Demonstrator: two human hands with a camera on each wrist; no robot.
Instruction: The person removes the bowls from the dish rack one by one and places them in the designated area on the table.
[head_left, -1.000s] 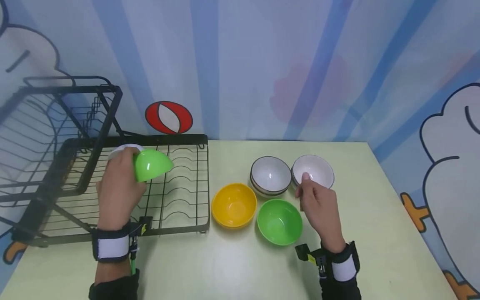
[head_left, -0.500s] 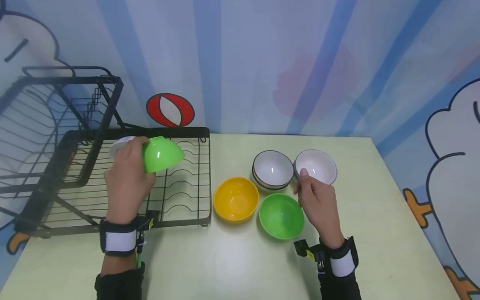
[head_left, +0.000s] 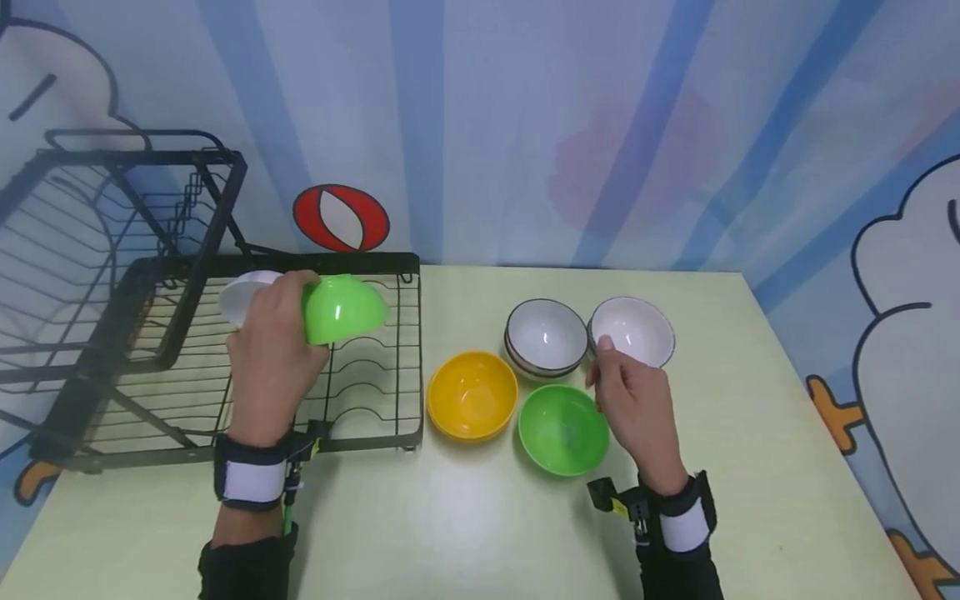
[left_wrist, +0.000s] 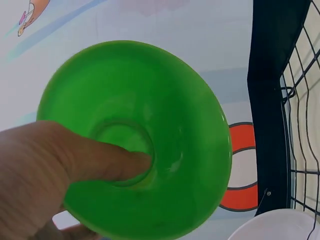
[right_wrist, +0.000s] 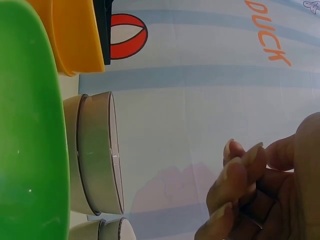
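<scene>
My left hand (head_left: pixel 273 358) grips a green bowl (head_left: pixel 343 310), tipped on its side above the black dish rack (head_left: pixel 315 450). In the left wrist view the thumb presses on the middle of that bowl (left_wrist: pixel 185 110), within a ring; most other fingers are hidden behind it. Left of this hand a white bowl (head_left: pixel 242 296) stands tilted in the rack, partly covered by the hand. My right hand (head_left: pixel 637 408) hovers with loosely bent fingers and nothing in them, near a white bowl (head_left: pixel 636 327) on the table and the second green bowl (head_left: pixel 562 429).
A yellow bowl (head_left: pixel 472 396) sits between rack and second green bowl. Behind them are stacked white bowls (head_left: pixel 546 333) with dark rims. The rack's raised upper tier (head_left: pixel 236 179) rises at the left. A patterned blue curtain (head_left: pixel 495 133) hangs behind the table (head_left: pixel 465 517).
My left hand has moved right over the rack with the green bowl, showing more of the white bowl behind. The right hand stays nearly still. The head view has tipped slightly.
</scene>
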